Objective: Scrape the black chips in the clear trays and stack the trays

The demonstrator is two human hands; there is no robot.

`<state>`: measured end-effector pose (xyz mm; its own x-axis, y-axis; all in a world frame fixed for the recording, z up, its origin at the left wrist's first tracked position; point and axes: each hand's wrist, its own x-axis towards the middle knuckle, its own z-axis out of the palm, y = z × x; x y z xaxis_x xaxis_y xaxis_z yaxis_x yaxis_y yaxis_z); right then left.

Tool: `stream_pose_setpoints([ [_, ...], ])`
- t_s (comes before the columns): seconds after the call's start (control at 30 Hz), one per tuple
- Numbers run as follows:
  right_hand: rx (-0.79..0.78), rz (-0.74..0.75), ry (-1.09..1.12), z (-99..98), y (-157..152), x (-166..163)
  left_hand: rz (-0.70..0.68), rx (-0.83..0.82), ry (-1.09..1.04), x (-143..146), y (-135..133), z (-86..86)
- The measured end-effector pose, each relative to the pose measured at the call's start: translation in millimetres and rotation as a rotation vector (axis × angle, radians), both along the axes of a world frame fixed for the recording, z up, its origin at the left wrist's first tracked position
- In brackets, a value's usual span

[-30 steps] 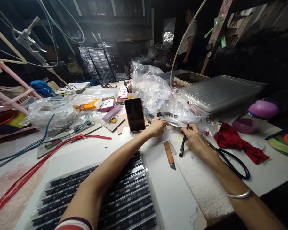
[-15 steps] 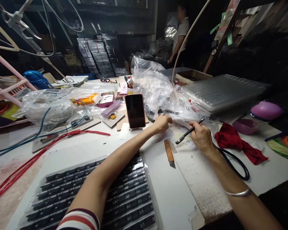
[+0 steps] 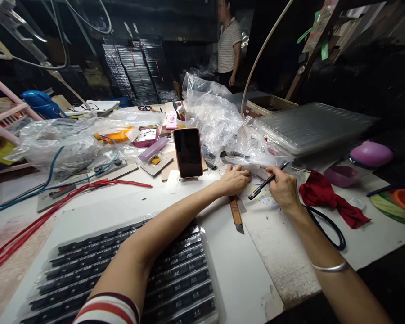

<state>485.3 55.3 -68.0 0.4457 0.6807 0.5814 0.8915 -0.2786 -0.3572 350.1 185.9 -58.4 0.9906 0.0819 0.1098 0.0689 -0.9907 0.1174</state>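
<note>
Head view: slim black pen [image 3: 267, 181] pinched in right hand [image 3: 285, 190], matte barrel, tilted, tip low and left, over small white paper slips [image 3: 266, 201] on the worn white table [image 3: 280, 252]. Left hand [image 3: 235, 180] flat, fingers loose on the slips, gripping nothing (palm down). Just below it, brown-handled knife [image 3: 236, 214], steel blade toward the camera. Crinkly clear plastic bags [image 3: 219, 119] behind, glossy dark phone [image 3: 188, 152] propped upright, rumpled red cloth [image 3: 327, 198] to the right, ribbed tray of black strips [image 3: 175, 279] near
</note>
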Motion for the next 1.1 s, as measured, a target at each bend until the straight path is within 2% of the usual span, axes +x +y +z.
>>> stream_pose_setpoints([
  [0.13, -0.005, -0.001, 0.05, 3.7, 0, -1, 0.009, -0.016, 0.001, -13, 5, 7.1],
  [0.23, -0.006, -0.016, 0.088, 7.8, -2, -1, 0.087, -0.052, -0.019, -15, 6, 11.0],
  [0.4, -0.012, -0.032, 0.108, 12.5, -3, -2, 0.206, -0.114, -0.073, 2, 4, 10.4],
  [0.63, -0.015, -0.039, 0.082, 10.2, -2, -4, 0.268, -0.142, -0.132, 25, -2, -1.3],
  [0.77, -0.013, -0.027, 0.076, 9.8, -3, -4, 0.293, -0.142, -0.133, 32, -4, -0.2],
  [0.87, -0.013, -0.003, 0.085, 11.4, -5, -5, 0.265, -0.119, -0.118, 19, 1, 6.8],
  [1.0, -0.018, 0.056, 0.131, 14.5, -6, -8, 0.206, -0.09, -0.064, -20, 17, 16.4],
  [1.1, -0.007, 0.067, 0.171, 15.5, -5, -10, 0.223, -0.094, -0.034, -39, 26, 20.1],
])
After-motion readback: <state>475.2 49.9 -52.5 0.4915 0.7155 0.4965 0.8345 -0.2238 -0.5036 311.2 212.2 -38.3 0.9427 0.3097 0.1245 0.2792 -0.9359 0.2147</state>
